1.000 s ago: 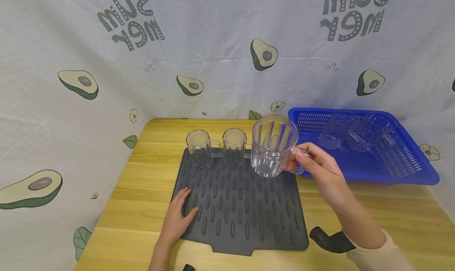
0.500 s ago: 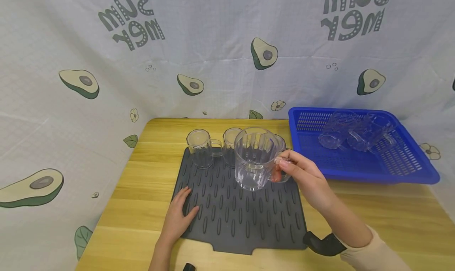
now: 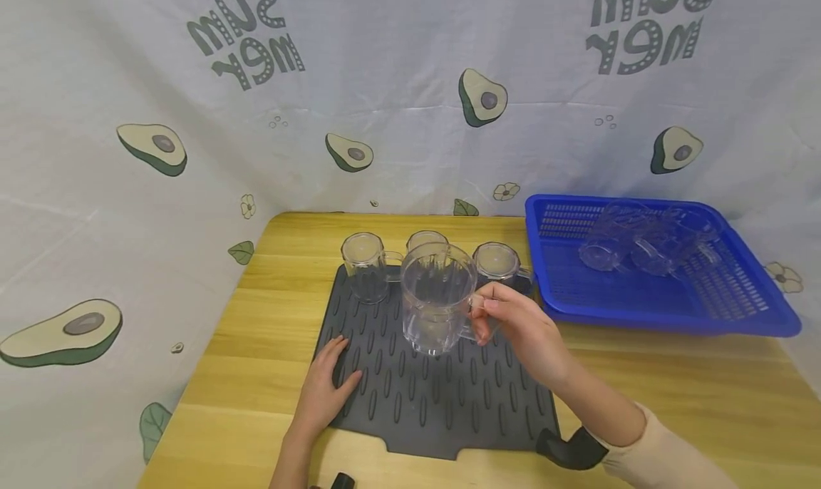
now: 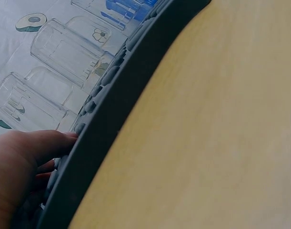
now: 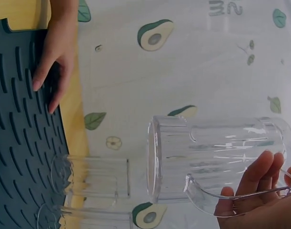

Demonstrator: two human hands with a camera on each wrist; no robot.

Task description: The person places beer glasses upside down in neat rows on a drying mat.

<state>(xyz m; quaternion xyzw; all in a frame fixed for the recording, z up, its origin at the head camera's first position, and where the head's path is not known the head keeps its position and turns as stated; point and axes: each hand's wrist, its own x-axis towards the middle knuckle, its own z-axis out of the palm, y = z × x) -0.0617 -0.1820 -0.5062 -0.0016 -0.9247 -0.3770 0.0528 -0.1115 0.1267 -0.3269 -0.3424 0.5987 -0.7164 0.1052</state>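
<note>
My right hand (image 3: 522, 325) holds a clear mug (image 3: 436, 304) by its handle, upright with its mouth up, above the dark grey drying mat (image 3: 442, 421). The right wrist view shows fingers (image 5: 259, 171) curled through the handle and the mug's thick base apart from the mat. Three similar mugs stand upside down along the mat's back: a left one (image 3: 367, 271), a middle one (image 3: 426, 239) partly hidden by the held mug, and a right one (image 3: 497, 261). My left hand (image 3: 323, 389) rests on the mat's left edge, fingers spread, holding nothing.
At the back right, a blue plastic basket (image 3: 641, 323) holds several clear mugs (image 3: 654, 239) lying in it. A white curtain (image 3: 410, 83) with avocado prints hangs behind the wooden table (image 3: 250, 346). A black piece (image 3: 571, 450) sits at the right wrist.
My right hand has carried the mug left and toward me, so the right mug at the back now shows. The left hand stays on the mat's edge.
</note>
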